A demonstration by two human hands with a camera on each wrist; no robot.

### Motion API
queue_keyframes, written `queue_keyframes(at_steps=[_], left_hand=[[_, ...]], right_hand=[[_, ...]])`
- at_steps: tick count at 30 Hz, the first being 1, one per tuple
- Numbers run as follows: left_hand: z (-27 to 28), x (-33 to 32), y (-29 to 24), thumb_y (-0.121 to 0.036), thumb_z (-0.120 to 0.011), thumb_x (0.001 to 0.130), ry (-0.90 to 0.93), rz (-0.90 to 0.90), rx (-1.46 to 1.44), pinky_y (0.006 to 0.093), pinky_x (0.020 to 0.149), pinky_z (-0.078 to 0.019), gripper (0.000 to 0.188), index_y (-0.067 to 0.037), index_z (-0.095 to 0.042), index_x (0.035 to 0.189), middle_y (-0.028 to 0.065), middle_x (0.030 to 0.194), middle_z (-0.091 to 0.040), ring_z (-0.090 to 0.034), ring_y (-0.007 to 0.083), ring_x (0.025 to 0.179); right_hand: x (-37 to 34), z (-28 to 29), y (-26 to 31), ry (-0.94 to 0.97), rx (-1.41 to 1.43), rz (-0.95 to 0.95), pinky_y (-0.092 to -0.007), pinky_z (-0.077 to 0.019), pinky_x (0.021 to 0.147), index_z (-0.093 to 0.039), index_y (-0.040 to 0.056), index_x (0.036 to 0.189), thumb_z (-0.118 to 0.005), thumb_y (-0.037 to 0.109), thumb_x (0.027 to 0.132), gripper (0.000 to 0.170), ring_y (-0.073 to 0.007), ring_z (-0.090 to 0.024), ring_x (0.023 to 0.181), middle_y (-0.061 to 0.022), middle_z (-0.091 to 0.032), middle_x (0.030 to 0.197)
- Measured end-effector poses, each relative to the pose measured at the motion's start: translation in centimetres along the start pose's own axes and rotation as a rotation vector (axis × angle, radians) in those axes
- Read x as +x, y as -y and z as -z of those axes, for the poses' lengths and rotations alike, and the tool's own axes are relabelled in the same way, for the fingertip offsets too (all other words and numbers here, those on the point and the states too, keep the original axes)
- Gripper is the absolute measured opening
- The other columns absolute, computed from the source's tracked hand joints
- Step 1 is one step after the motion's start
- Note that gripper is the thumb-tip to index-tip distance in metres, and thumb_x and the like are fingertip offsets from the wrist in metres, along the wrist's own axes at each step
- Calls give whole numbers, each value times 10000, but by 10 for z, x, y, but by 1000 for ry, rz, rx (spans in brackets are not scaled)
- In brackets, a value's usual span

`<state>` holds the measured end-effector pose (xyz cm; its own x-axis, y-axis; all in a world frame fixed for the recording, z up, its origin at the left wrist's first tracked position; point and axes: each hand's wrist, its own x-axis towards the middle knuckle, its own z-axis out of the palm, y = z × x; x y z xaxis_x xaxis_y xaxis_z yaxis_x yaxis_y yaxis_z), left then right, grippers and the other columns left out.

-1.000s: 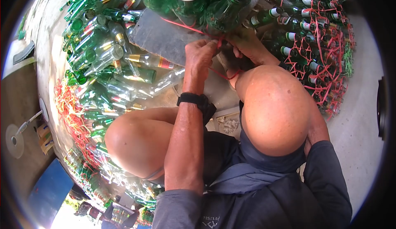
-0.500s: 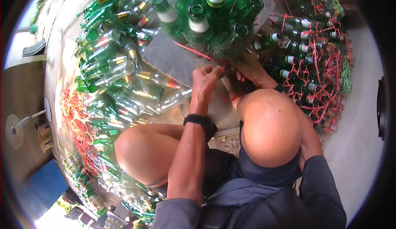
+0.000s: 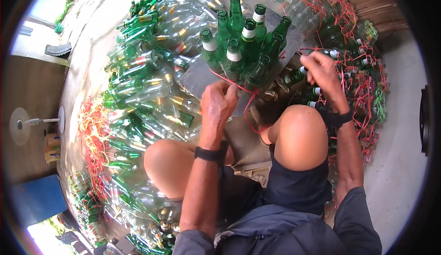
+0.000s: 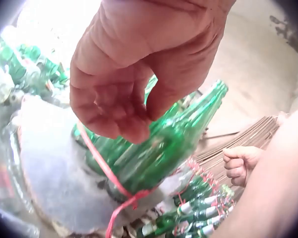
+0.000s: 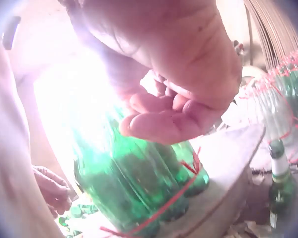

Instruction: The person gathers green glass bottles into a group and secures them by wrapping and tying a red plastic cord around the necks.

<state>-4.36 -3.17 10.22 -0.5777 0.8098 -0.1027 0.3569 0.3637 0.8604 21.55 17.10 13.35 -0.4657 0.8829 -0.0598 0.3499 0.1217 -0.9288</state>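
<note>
Green glass bottles (image 3: 250,48) stand upright in a tight cluster on a dark flat board (image 3: 193,77). A red plastic string (image 5: 164,208) runs round their lower part. In the left wrist view it is knotted at one side, its tail (image 4: 116,214) hanging past the board. My left hand (image 3: 218,102) is at the near left of the cluster, fingers loosely bent, and nothing shows between them in the left wrist view. To the right of the bottles, my right hand (image 3: 325,75) is raised with loosely curled fingers, empty in the right wrist view.
Many loose green and clear bottles (image 3: 142,78) lie on the floor at left, beside a heap of red string (image 3: 92,131). Bundles of bottles tied with red string (image 3: 363,76) fill the right side. My bent knees (image 3: 301,131) frame the board. A fan (image 3: 20,125) stands far left.
My right hand has left the knot and moved up and right, away from the bottles. My left hand has come off the knot, slightly leftward. The head view has tilted, showing more of the bottles.
</note>
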Motion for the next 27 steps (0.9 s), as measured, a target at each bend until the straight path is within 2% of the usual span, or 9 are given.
queue_keyframes(at_steps=[2, 4, 6, 8, 9, 13, 16, 22, 27], left_hand=[[24, 4, -35, -263, -717, 914, 43, 51, 15, 462, 758, -564, 296, 31, -748, 922, 228, 841, -737, -741, 389, 806], [34, 11, -51, -224, -731, 907, -83, -161, -19, 452, 747, -565, 247, 13, -731, 975, 204, 810, -736, -739, 370, 783], [42, 13, -76, -157, -740, 895, -108, -274, 21, 456, 752, -563, 249, -24, -699, 1100, 193, 956, -750, -739, 381, 809], [43, 15, -90, -85, -744, 893, -219, -500, 167, 334, 677, -568, 316, -25, -684, 1197, 127, 1130, -726, -712, 191, 703], [42, 19, -90, -86, -754, 896, -196, -531, 246, 371, 697, -582, 389, -53, -663, 1273, 154, 1250, -690, -736, 246, 726], [30, 36, -85, -87, -752, 902, -155, -566, 229, 395, 732, -583, 413, -44, -651, 1300, 176, 1243, -697, -744, 274, 749], [24, 45, -76, -88, -740, 905, -101, -536, 191, 434, 768, -579, 399, -35, -646, 1289, 200, 1211, -711, -747, 356, 814], [17, 59, -61, -143, -740, 908, -112, -544, 158, 504, 806, -563, 311, -17, -651, 1178, 231, 1048, -746, -716, 475, 935], [14, 63, -64, -196, -756, 913, -33, -448, 161, 516, 794, -560, 316, -2, -645, 1136, 266, 962, -734, -715, 474, 929]], right_hand=[[12, 16, 46, -47, -116, 115, -236, -433, 507, -683, 63, 855, -725, 278, 985, 255, -42, -557, 571, 24, -609, 679], [28, 16, 84, -129, -206, 289, -260, -465, 577, -723, 30, 972, -735, 245, 965, 215, -52, -583, 652, 12, -629, 728], [49, 13, 112, -96, -285, 400, -291, -496, 622, -725, 26, 1071, -746, 250, 945, 258, -89, -619, 697, -12, -658, 763], [69, 3, 128, -69, -368, 503, -323, -526, 666, -727, 23, 1170, -756, 255, 925, 339, -127, -655, 741, -36, -687, 798], [78, -5, 133, -3, -462, 450, -353, -545, 718, -707, 33, 1244, -767, 270, 904, 419, -174, -686, 792, -71, -719, 852], [111, -33, 138, 157, -704, 348, -448, -571, 868, -679, 53, 1335, -783, 320, 856, 558, -314, -744, 970, -158, -780, 1037], [122, -50, 130, 151, -797, 370, -430, -536, 733, -677, 35, 1271, -773, 293, 883, 476, -276, -695, 824, -148, -734, 924], [140, -65, 112, 110, -895, 482, -466, -542, 757, -705, 59, 1143, -780, 296, 865, 373, -384, -706, 869, -196, -732, 922], [145, -68, 107, 142, -938, 419, -517, -564, 859, -736, 57, 1072, -797, 316, 835, 356, -425, -718, 1006, -210, -754, 1012]])
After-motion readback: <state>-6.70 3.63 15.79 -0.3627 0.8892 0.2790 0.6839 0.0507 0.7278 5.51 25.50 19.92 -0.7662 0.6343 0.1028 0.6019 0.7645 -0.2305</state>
